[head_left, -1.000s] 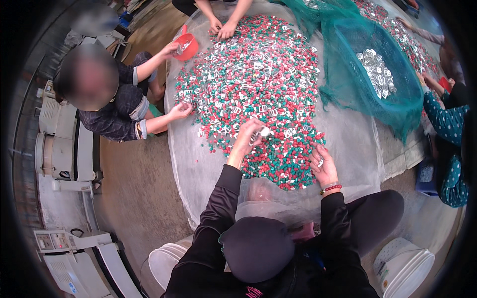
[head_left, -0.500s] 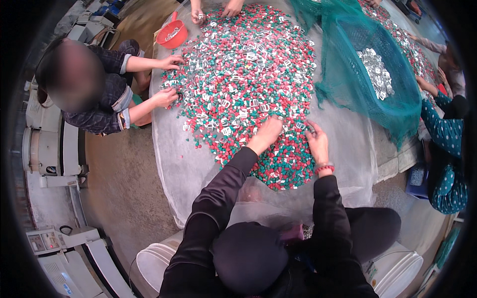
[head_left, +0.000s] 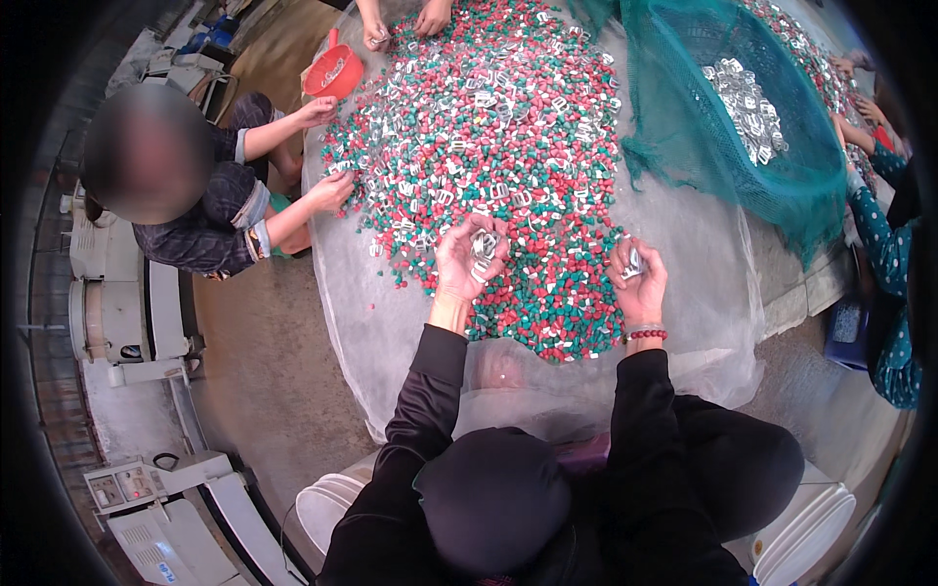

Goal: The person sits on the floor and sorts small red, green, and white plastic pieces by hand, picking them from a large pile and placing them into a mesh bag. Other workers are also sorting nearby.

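My left hand [head_left: 455, 262] is turned palm up, with its fingers curled around several silvery metal buckles [head_left: 483, 248]. To the right, my right hand [head_left: 645, 291] is closed on a metal buckle [head_left: 634, 262] that shows between thumb and fingers; whether it holds more is hidden. Both hands are above the near end of a broad pile of small red, green and white pieces [head_left: 547, 283], some of them cone-like. More flat, slotted metal buckles [head_left: 523, 198] lie scattered among these pieces, mostly beyond my hands.
Translucent sheeting [head_left: 684, 244] lies under the pile. A teal basket [head_left: 674, 83] draped in green netting holds buckles at the far right. Near a red scoop [head_left: 337, 73], a person's hands [head_left: 330, 191] work at the left. Other hands [head_left: 430, 18] reach in at the far edge. White buckets [head_left: 327, 508] flank me.
My left hand has moved left and nearer, turning up to show buckles in it. My right hand has turned inward, with a buckle now visible. The person's upper hand at left has lifted toward the scoop.
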Demonstrator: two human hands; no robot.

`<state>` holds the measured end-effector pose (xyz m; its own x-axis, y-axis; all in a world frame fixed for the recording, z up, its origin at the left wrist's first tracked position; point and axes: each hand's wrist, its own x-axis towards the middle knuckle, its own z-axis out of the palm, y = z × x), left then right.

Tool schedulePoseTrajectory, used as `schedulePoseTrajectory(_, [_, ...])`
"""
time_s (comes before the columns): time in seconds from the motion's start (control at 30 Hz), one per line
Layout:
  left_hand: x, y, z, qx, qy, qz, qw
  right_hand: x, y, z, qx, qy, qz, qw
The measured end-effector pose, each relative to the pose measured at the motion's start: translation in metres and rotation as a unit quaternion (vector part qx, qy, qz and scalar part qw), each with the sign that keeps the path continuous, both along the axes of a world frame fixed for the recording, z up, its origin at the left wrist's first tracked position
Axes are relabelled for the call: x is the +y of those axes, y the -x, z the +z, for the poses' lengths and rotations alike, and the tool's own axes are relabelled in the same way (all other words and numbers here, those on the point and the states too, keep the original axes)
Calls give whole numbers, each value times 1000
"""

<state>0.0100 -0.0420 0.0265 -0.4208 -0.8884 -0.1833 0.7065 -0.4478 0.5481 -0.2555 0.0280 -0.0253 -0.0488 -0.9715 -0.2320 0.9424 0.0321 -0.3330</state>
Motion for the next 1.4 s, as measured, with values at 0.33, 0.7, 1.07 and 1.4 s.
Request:
schedulePoseTrajectory(0.33, [19, 89, 50, -225, 81, 42, 970, 27, -62, 17, -238, -63, 77, 966])
schedulePoseTrajectory(0.7, [58, 85, 84, -595, 518, 121, 602, 2, -10, 38, -212, -165, -104, 958])
schedulePoseTrajectory(1.07, [139, -81, 34, -731, 182, 218, 620, -63, 169, 157, 23, -124, -206, 970])
schedulePoseTrajectory(1.4, [117, -68, 175, -722, 395, 254, 508, -42, 187, 104, -52, -228, -248, 940])
